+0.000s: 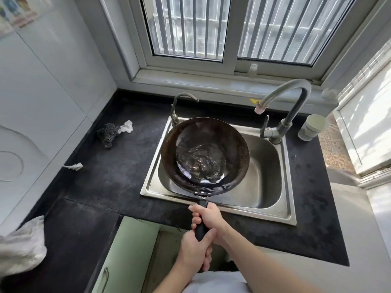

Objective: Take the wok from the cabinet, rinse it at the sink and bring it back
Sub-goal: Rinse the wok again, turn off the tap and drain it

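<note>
Rinse step: both your hands, left hand (195, 249) and right hand (208, 218), grip the wok (204, 153) handle over the sink (268, 182), water pooled inside. Next: likely tip it out.

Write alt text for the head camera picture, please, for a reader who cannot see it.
Both hands, the right hand ahead of the left hand, grip the black handle of a dark wok holding some water, held over a steel sink. The curved tap stands behind, under a barred window.
</note>
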The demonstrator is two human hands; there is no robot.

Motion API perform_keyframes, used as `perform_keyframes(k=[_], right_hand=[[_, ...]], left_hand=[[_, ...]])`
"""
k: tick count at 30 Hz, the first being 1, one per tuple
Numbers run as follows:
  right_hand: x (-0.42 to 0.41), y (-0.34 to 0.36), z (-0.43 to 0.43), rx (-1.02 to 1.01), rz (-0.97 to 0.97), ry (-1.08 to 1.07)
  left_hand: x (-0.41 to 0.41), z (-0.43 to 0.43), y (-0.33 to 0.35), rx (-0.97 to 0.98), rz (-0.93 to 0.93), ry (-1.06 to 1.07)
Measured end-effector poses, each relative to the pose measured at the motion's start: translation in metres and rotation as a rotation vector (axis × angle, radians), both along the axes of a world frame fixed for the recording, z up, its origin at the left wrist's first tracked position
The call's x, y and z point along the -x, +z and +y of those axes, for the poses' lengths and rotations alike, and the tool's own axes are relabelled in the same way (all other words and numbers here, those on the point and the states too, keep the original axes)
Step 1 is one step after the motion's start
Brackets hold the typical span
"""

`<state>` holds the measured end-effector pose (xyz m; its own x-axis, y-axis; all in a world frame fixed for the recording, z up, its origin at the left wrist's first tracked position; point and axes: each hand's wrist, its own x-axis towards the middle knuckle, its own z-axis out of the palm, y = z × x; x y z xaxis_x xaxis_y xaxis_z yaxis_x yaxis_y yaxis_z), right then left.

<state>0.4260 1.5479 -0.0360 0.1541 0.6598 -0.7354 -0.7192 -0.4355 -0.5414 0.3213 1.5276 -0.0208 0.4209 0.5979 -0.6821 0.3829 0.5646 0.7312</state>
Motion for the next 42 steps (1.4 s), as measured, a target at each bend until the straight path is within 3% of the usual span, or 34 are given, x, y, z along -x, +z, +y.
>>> perform_keyframes(k=[22, 33, 42], right_hand=[[-0.017, -0.001, 0.006, 0.009, 0.032, -0.035], [-0.018, -0.012, -0.025, 0.073, 0.038, -0.118], [-0.03, 0.0, -0.007, 0.027, 0.043, -0.095]], left_hand=[[-0.015, 0.012, 0.004, -0.028, 0.015, -0.07], [-0.017, -0.009, 0.0, 0.075, 0.037, -0.151], [-0.029, 0.002, 0.006, -0.008, 0.022, -0.105]])
